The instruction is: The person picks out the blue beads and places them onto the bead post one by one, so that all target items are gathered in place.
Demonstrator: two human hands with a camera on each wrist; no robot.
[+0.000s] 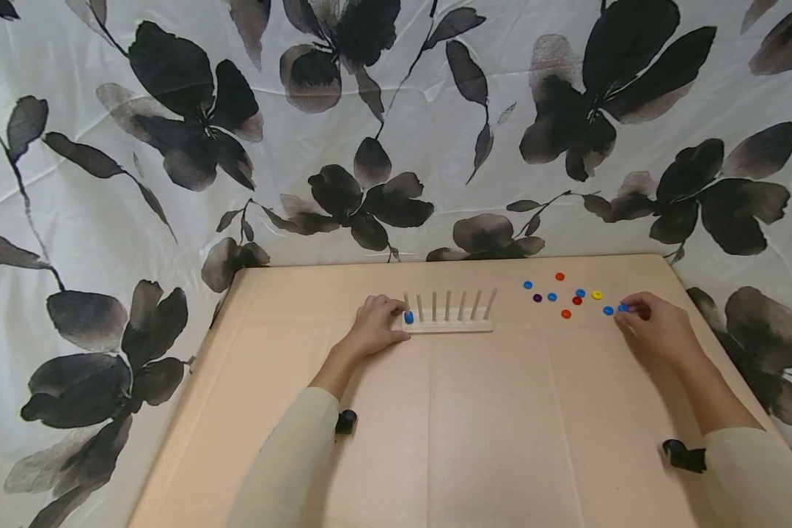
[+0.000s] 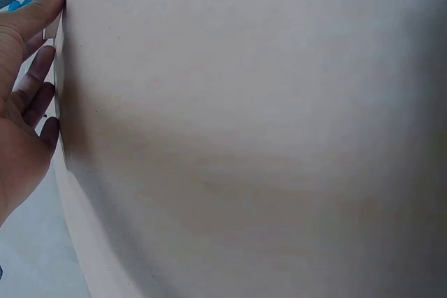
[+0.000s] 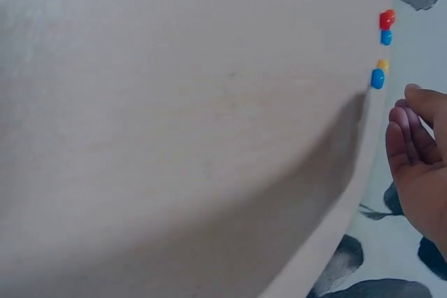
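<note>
On the bench (image 1: 488, 418) stands the peg rack (image 1: 452, 328); my left hand (image 1: 378, 325) grips its left end, and here's my right hand (image 1: 660, 325), pinching a blue bead (image 1: 623, 308) beside the loose beads (image 1: 578, 301)! Blue beading (image 1: 408, 318) sits low on the leftmost peg (image 1: 405, 299).

A white cloth (image 1: 449, 161) printed with large black-and-grey flowers (image 1: 198, 121) and leafy stems hangs behind the pale, wood-coloured worktop (image 1: 488, 418) and shows along both its sides. Soft light falls over the faintly creased surface.
</note>
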